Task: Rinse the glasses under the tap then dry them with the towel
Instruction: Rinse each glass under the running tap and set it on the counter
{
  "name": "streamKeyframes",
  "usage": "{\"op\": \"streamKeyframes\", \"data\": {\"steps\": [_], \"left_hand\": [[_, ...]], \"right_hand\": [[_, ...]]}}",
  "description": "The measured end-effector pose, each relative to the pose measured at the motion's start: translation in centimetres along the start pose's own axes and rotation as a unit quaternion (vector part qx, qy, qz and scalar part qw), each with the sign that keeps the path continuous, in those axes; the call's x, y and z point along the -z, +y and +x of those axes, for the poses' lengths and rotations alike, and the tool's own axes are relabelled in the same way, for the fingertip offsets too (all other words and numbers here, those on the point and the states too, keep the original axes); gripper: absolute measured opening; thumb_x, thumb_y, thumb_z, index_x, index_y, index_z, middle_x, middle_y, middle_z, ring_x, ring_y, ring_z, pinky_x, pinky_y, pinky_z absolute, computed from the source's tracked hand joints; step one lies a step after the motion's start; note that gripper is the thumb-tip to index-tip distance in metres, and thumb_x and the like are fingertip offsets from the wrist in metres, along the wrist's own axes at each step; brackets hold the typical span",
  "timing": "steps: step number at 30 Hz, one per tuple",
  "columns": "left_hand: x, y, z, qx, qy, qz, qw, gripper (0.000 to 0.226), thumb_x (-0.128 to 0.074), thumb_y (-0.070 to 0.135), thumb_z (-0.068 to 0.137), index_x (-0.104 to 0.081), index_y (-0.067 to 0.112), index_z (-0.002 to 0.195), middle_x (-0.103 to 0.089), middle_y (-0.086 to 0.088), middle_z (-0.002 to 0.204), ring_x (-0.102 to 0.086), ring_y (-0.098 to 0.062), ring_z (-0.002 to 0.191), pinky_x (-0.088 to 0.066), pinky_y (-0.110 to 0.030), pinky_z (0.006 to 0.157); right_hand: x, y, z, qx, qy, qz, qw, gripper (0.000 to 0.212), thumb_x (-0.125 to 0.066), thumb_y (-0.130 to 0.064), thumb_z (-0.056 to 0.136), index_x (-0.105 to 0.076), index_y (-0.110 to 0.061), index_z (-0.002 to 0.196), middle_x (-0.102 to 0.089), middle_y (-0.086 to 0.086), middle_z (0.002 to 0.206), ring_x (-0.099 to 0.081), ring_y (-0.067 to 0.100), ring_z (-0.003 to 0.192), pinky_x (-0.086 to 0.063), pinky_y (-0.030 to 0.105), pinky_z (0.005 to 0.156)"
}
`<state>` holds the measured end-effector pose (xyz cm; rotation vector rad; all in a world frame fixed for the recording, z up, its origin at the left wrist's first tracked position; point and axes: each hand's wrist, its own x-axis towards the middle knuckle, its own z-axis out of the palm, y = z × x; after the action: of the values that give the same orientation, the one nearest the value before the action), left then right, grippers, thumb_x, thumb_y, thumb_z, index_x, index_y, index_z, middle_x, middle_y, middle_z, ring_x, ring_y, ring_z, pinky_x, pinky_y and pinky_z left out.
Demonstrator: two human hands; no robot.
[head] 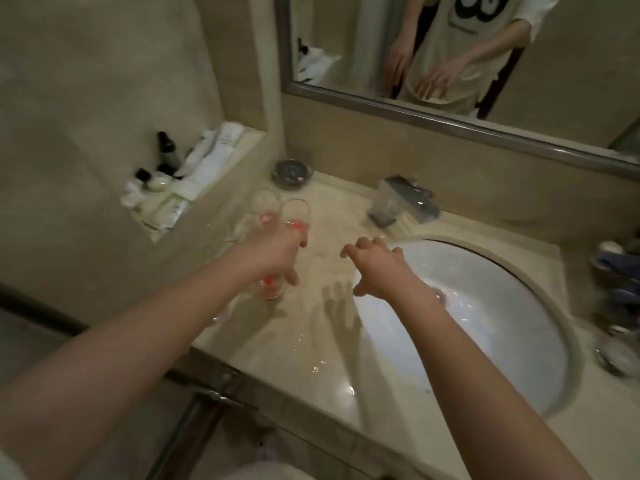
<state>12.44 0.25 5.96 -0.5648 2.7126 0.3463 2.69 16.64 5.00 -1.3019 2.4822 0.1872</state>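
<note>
Beige stone worktop runs along the wall below a framed mirror, with a white oval sink sunk into it. My left hand reaches over the glasses at the left of the worktop, fingers curled down around one glass; the frame is blurred, so I cannot tell how firm the grip is. Two more glasses stand just beyond my knuckles, close together, clear with reddish marks; whether anything is in them I cannot tell. My right hand hovers at the sink's left rim, fingers loosely bent and spread, holding nothing. Behind it the chrome tap sits at the back edge of the sink. A small round dark dish stands near the mirror corner. On the ledge to the left lie white tubes and small dark-capped bottles. Blurred bluish items crowd the worktop's far right.
</note>
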Motion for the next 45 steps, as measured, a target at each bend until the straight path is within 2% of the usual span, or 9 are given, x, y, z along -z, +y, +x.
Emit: {"op": "streamKeyframes", "data": {"steps": [7, 10, 18, 24, 29, 32, 39, 42, 45], "left_hand": [[-0.2, -7.7, -1.4, 0.017, -0.014, -0.052, 0.998, 0.075, -0.087, 0.024, 0.066, -0.051, 0.021, 0.132, -0.058, -0.002, 0.124, -0.059, -0.022, 0.104, -0.049, -0.032, 0.080], [-1.2, -8.0, -1.2, 0.011, -0.014, -0.056, 0.998, 0.079, -0.088, 0.029, 0.065, -0.050, 0.022, 0.133, -0.058, -0.001, 0.124, -0.057, -0.019, 0.097, -0.048, -0.032, 0.076], [-2.6, -6.4, -0.9, -0.023, -0.004, 0.005, 1.000, 0.082, -0.082, 0.026, 0.073, -0.038, 0.019, 0.141, -0.047, -0.004, 0.137, -0.056, -0.024, 0.116, -0.045, -0.032, 0.077], [-4.6, -5.9, -0.3, -0.036, 0.041, 0.101, 0.993, 0.079, -0.074, 0.036, 0.081, -0.032, 0.006, 0.141, -0.045, -0.011, 0.139, -0.046, -0.025, 0.128, -0.031, -0.033, 0.107], [-5.5, -6.1, 0.4, -0.019, 0.059, 0.034, 0.998, 0.062, -0.068, 0.030, 0.087, -0.039, 0.003, 0.135, -0.054, -0.012, 0.132, -0.051, -0.028, 0.124, -0.033, -0.033, 0.104], [-5.5, -6.5, 0.1, -0.039, 0.067, 0.001, 0.997, 0.068, -0.071, 0.033, 0.084, -0.039, 0.004, 0.137, -0.054, -0.012, 0.133, -0.047, -0.028, 0.127, -0.028, -0.031, 0.104], [-5.9, -4.3, 0.4, -0.074, 0.057, -0.172, 0.981, 0.091, -0.090, 0.032, 0.057, -0.044, 0.012, 0.134, -0.050, -0.005, 0.131, -0.050, -0.023, 0.122, -0.046, -0.035, 0.094], [-6.1, -1.0, 1.5, -0.060, 0.075, -0.258, 0.961, 0.093, -0.093, 0.025, 0.049, -0.046, 0.014, 0.128, -0.043, -0.007, 0.128, -0.051, -0.022, 0.118, -0.048, -0.037, 0.093], [-6.6, 2.8, 2.8, -0.059, 0.075, -0.316, 0.944, 0.089, -0.091, 0.015, 0.053, -0.045, 0.016, 0.129, -0.035, -0.002, 0.122, -0.050, -0.020, 0.113, -0.044, -0.024, 0.086]], "right_hand": [[0.2, -9.1, 4.7, 0.045, 0.000, -0.003, 0.999, 0.070, -0.073, -0.020, 0.081, -0.036, -0.021, 0.141, -0.041, 0.006, 0.137, -0.039, 0.027, 0.123, -0.039, 0.046, 0.093], [-0.3, -10.1, 5.3, 0.046, -0.003, -0.009, 0.999, 0.071, -0.074, -0.021, 0.080, -0.037, -0.019, 0.140, -0.038, 0.008, 0.141, -0.038, 0.028, 0.126, -0.040, 0.049, 0.094], [-1.9, -9.7, 5.5, 0.032, -0.011, 0.035, 0.999, 0.085, -0.079, -0.031, 0.077, -0.029, -0.019, 0.145, -0.043, 0.006, 0.138, -0.042, 0.028, 0.125, -0.041, 0.046, 0.096], [-3.7, -10.2, 6.1, 0.020, 0.004, 0.096, 0.995, 0.080, -0.079, -0.032, 0.077, -0.034, -0.008, 0.138, -0.049, 0.011, 0.133, -0.050, 0.030, 0.119, -0.048, 0.044, 0.092], [-4.7, -10.4, 6.5, 0.013, 0.026, 0.128, 0.991, 0.080, -0.076, -0.036, 0.081, -0.034, -0.007, 0.142, -0.052, 0.013, 0.131, -0.052, 0.030, 0.120, -0.046, 0.041, 0.089], [-5.1, -10.3, 6.5, 0.011, 0.019, 0.194, 0.981, 0.080, -0.078, -0.031, 0.079, -0.034, -0.007, 0.141, -0.057, 0.015, 0.127, -0.056, 0.031, 0.115, -0.046, 0.038, 0.086], [-4.4, -5.6, 2.6, -0.022, 0.021, 0.418, 0.908, 0.067, -0.085, -0.015, 0.071, -0.050, -0.010, 0.127, -0.056, -0.001, 0.115, -0.058, 0.021, 0.102, -0.047, 0.028, 0.083], [-4.2, -2.2, 1.1, -0.041, 0.046, 0.473, 0.879, 0.066, -0.086, -0.015, 0.070, -0.053, -0.019, 0.127, -0.057, -0.008, 0.114, -0.060, 0.013, 0.092, -0.048, 0.014, 0.073], [-4.1, 1.5, -0.1, -0.055, 0.056, 0.498, 0.864, 0.064, -0.087, -0.014, 0.069, -0.054, -0.027, 0.122, -0.059, -0.010, 0.117, -0.061, 0.005, 0.090, -0.046, 0.005, 0.066]]}}
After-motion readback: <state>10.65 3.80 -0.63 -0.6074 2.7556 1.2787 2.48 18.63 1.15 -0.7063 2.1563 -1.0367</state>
